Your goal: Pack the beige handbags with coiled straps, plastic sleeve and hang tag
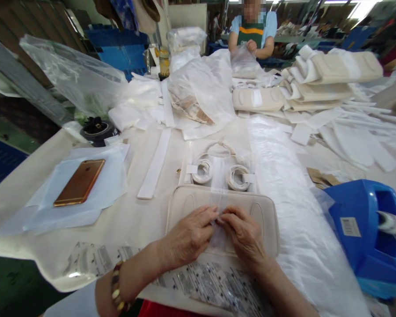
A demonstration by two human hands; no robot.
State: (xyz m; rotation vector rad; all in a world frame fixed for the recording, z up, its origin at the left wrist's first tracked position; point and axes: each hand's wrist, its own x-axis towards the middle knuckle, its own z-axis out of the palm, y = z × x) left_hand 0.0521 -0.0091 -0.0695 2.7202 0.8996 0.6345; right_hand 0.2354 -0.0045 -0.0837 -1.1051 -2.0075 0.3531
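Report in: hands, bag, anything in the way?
Left hand, right hand at white strip across bag. Bag lying on table. Phone left, blue holder right, neither blocking.

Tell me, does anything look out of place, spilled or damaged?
The orange smartphone on white sheets, left of the left hand, looks out of place: seemingly a personal item on a worktable. I see no spill or damage to the beige handbag.

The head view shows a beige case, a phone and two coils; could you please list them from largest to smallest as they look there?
1. Beige case
2. Phone
3. Left-side coil and right-side coil: too alike to rank
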